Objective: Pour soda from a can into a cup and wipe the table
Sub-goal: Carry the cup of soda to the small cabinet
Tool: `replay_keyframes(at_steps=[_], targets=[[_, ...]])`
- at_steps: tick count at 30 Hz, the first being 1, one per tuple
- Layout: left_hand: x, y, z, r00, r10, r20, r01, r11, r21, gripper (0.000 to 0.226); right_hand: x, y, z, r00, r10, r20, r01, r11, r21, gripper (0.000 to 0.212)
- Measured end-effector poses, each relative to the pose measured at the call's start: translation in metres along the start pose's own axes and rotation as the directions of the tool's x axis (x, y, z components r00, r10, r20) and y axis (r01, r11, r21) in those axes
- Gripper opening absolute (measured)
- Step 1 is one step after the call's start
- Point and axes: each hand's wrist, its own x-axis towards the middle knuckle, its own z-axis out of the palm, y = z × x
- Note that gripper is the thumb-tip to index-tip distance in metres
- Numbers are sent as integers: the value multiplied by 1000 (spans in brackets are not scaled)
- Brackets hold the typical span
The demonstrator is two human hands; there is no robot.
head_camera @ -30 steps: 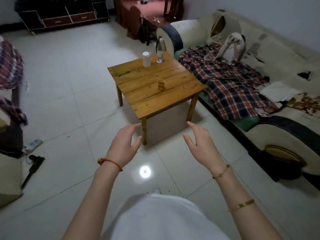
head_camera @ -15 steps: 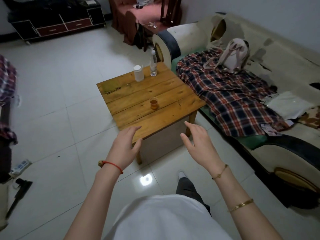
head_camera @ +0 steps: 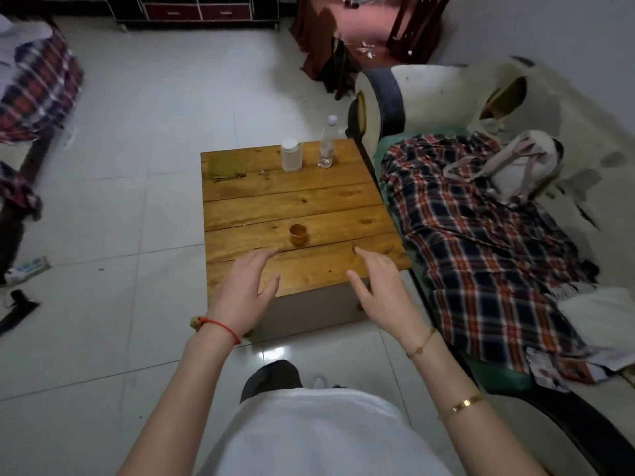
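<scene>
Both hands hover above the near edge of the wooden worktop [head_camera: 295, 201], holding nothing. The left hand [head_camera: 245, 292] and right hand [head_camera: 385, 292] have straight, loosely spread fingers. The small amber cup [head_camera: 297, 234] stands just beyond the fingertips; a white-capped container [head_camera: 291, 155] and clear bottle [head_camera: 327, 142] stand at the far edge.

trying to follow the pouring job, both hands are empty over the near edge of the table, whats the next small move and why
Probably reach the right hand forward to the white-capped container at the table's far edge. Both hands, the left hand too, are open and hold nothing, and the small amber cup stands just ahead, waiting to be filled. No can is plainly visible.
</scene>
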Motion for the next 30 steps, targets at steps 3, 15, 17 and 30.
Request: replay_keyframes(at_steps=[3, 15, 17, 30], targets=[[23, 0, 8, 999, -42, -5, 42, 999, 1, 47, 28, 5, -1, 999, -31, 39, 31, 999, 10, 56], [126, -53, 33, 984, -173, 39, 174, 984, -34, 54, 151, 19, 30, 984, -32, 173, 29, 999, 24, 54], [148, -64, 35, 983, -175, 55, 178, 983, -48, 56, 175, 21, 33, 980, 11, 201, -21, 999, 47, 55], [251, -122, 98, 920, -356, 163, 381, 911, -157, 67, 311, 71, 97, 909, 304, 284, -364, 913, 186, 35]])
